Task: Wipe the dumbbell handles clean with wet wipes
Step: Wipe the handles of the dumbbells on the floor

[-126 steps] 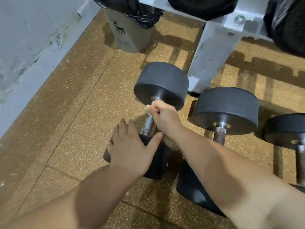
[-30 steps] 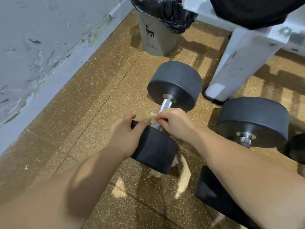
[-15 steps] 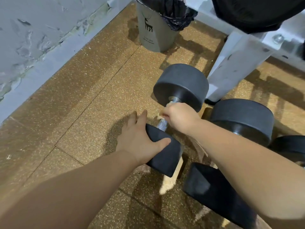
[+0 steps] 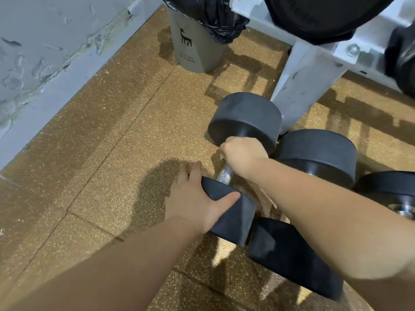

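Dumbbell (image 4: 243,151): black, two round rubber-looking heads joined by a bright knurled metal handle (image 4: 225,175); it lies on the speckled brown floor (image 4: 125,135), just beside a second dumbbell (image 4: 314,158) on its right.
Wet wipe (image 4: 221,156): only a pale scrap shows at the edge of your right fist; the rest is hidden.
Right hand (image 4: 243,154): your grip is closed around the far end of the handle, next to the far head, with the wipe pressed under it.
Left hand (image 4: 197,202): your palm lies over the near head, thumb across its top and fingers spread down its left side, loosely curved around it.
Surroundings: grey bin (image 4: 195,46) with a black liner and the white rack leg (image 4: 298,86) stand beyond the dumbbell.
Change from half a second ago: your hands hold the same places; the dumbbell has not shifted.
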A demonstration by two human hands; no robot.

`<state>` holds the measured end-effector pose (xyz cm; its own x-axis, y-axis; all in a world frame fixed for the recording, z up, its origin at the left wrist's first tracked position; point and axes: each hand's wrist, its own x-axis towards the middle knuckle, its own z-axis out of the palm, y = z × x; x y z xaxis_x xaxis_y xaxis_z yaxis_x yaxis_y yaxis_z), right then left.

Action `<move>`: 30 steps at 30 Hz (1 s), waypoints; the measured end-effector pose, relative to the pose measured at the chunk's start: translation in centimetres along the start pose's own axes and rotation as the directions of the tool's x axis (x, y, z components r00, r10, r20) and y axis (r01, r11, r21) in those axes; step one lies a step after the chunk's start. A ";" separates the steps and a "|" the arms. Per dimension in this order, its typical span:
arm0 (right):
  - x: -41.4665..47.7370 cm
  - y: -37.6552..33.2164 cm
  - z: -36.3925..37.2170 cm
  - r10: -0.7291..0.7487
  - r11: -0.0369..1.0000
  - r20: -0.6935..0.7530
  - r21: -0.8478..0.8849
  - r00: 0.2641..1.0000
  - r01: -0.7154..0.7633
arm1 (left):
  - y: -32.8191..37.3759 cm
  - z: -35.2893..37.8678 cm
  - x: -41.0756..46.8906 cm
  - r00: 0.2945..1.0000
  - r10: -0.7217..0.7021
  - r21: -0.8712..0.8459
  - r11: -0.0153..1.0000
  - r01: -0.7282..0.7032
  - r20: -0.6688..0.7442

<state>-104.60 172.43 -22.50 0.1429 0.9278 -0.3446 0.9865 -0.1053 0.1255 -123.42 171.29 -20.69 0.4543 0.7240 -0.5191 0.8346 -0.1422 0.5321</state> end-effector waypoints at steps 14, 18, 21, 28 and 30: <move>-1.8 1.6 1.4 0.054 0.972 -0.131 0.233 0.990 -0.023 | -0.2 0.4 0.2 0.999 0.026 0.006 1.000 -0.026 -0.047; -3.4 1.0 3.4 0.063 0.865 -0.217 0.499 0.974 0.055 | -0.8 0.3 0.5 0.995 0.058 -0.009 0.998 -0.059 -0.079; -3.4 1.1 3.4 -0.120 0.851 -0.124 0.499 0.985 0.166 | -1.5 0.0 0.9 0.996 0.058 -0.029 0.998 -0.061 -0.074; -2.5 1.8 3.1 0.165 0.785 -0.159 0.619 0.973 -0.032 | -1.5 0.1 1.3 0.998 0.035 -0.033 0.999 -0.037 -0.058; -4.0 1.3 2.6 0.050 0.762 -0.101 0.647 0.994 0.028 | -1.1 0.0 1.0 0.997 0.052 -0.014 0.999 -0.053 -0.060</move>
<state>-103.66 167.66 -23.42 0.1831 0.9529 -0.2419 0.8072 -0.2862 -0.5163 -123.84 172.18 -21.82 0.4775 0.7551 -0.4493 0.8051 -0.1712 0.5679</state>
